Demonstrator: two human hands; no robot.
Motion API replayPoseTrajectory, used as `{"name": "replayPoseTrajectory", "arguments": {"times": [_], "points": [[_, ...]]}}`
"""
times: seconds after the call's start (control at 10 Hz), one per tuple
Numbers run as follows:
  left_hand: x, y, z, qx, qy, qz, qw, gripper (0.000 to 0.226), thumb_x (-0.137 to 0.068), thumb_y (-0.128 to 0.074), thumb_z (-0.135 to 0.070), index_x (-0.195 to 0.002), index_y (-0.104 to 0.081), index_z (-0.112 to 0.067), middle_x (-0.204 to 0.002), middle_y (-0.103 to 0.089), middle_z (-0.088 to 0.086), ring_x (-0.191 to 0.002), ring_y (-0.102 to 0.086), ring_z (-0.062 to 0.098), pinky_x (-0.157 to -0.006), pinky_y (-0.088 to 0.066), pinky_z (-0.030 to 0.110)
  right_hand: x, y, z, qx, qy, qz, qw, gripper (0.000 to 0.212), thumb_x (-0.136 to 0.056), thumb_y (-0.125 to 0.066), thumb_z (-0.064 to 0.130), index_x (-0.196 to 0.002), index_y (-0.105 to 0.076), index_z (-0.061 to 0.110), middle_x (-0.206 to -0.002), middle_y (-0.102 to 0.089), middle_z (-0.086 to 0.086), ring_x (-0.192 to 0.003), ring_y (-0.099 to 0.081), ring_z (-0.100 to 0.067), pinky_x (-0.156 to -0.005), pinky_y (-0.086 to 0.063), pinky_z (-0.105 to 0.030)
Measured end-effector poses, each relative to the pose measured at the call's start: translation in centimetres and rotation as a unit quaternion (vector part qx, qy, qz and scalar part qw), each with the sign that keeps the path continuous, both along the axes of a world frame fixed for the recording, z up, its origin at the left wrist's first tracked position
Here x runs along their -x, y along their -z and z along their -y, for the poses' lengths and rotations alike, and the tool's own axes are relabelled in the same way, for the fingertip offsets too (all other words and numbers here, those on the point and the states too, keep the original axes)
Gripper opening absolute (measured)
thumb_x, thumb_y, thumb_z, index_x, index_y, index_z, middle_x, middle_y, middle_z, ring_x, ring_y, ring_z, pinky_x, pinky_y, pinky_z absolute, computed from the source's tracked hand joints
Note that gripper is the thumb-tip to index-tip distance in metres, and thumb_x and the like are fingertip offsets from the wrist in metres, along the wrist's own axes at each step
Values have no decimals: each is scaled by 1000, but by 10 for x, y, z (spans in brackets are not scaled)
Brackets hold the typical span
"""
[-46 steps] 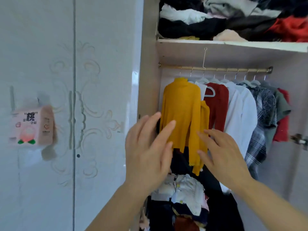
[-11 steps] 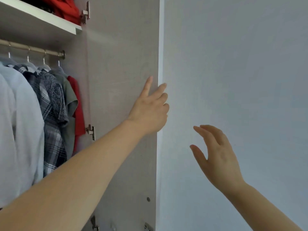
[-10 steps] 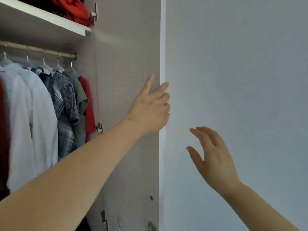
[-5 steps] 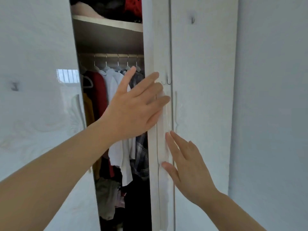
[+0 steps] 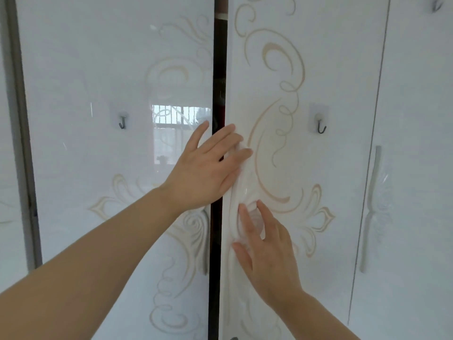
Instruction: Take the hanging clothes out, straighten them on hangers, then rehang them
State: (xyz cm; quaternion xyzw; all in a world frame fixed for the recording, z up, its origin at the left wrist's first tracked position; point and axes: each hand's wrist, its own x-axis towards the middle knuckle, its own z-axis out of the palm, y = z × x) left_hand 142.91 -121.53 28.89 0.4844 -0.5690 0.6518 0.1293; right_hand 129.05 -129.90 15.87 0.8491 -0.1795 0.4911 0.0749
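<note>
Two glossy white wardrobe doors with gold scrollwork fill the view, the left door (image 5: pixel 117 168) and the right door (image 5: pixel 294 94). Only a narrow dark gap (image 5: pixel 217 241) stays between them, and the hanging clothes behind are hidden apart from a dark reddish strip. My left hand (image 5: pixel 206 168) lies across the gap with straight fingers pressing on the right door's edge. My right hand (image 5: pixel 264 251) presses flat on the right door's moulded handle (image 5: pixel 241 200) lower down. Neither hand holds anything.
A small stick-on hook (image 5: pixel 122 121) sits on the left door and another hook (image 5: pixel 321 126) on the right door. Further right is a third door (image 5: pixel 416 168) with a long white handle (image 5: pixel 371 207). A grey frame edge (image 5: pixel 22 143) runs down the far left.
The right door has swung almost fully closed; half a second ago a wide opening showed the hanging clothes. Both hands followed the door, still flat against it.
</note>
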Motion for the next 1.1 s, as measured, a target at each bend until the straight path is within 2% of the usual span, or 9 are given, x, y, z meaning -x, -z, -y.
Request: {"name": "replayPoseTrajectory", "arguments": {"times": [0.3,0.4,0.5,0.6,0.7,0.8,0.9,1.0,1.1], "points": [[-93,3,55,-23,13,-60,998,33,-89,-45,-25,-111,-66,-11,-116,-62,12,-122,-51,30,-106,-28,54,-97,2,48,30,58,12,998,54,-86,-45,37,-133,-41,12,-132,-47,-22,-103,-57,-35,-91,-45,-45],[-111,11,76,-14,14,-81,997,36,-88,-48,-28,-116,-63,-12,-123,-59,14,-126,-47,32,-105,-31,55,-115,6,63,58,86,5,995,54,-88,-41,39,-134,-39,11,-136,-43,-19,-114,-52,-34,-96,-43,-47],[-122,18,90,12,33,-75,997,41,-90,-45,-33,-121,-61,-13,-130,-54,15,-128,-43,33,-106,-29,55,-129,18,74,76,103,8,992,50,-98,-23,39,-138,-33,10,-145,-32,-19,-128,-42,-34,-103,-33,-49],[-126,20,97,27,47,-71,996,43,-90,-45,-35,-125,-58,-14,-134,-52,14,-129,-42,33,-107,-27,54,-136,25,80,78,113,1,990,50,-101,-15,37,-141,-28,10,-147,-28,-20,-132,-35,-33,-104,-30,-50],[-127,21,98,43,47,-65,996,42,-90,-46,-35,-125,-58,-14,-135,-51,14,-129,-42,34,-106,-28,55,-137,26,82,82,128,4,988,50,-101,-14,36,-141,-26,9,-148,-25,-18,-134,-29,-31,-103,-34,-54],[-122,22,93,35,11,-71,997,43,-91,-46,-35,-127,-56,-15,-135,-50,15,-128,-43,35,-105,-32,57,-132,20,73,50,131,-28,990,52,-96,-27,36,-141,-28,9,-148,-26,-17,-134,-31,-31,-98,-37,-56],[-106,29,82,6,-61,-120,991,47,-93,-38,-34,-136,-45,-16,-141,-43,15,-131,-37,38,-106,-30,56,-121,15,64,12,126,-70,989,68,-90,-47,36,-147,-18,14,-152,-10,-14,-137,-32,-31,-102,-35,-52],[-90,52,59,-66,-116,-204,970,53,-93,-39,-30,-144,-29,-17,-150,-29,12,-139,-18,39,-111,-18,53,-98,13,58,-57,100,-171,978,77,-95,-39,39,-143,20,31,-148,31,3,-145,-5,-25,-115,-10,-46],[-74,85,28,-191,-198,-287,918,59,-94,-38,-31,-148,-15,-23,-156,-9,6,-143,-1,30,-114,-3,47,-65,19,42,-80,111,-254,958,67,-98,-34,41,-148,8,27,-156,15,1,-144,-2,-22,-115,-6,-44]]}}
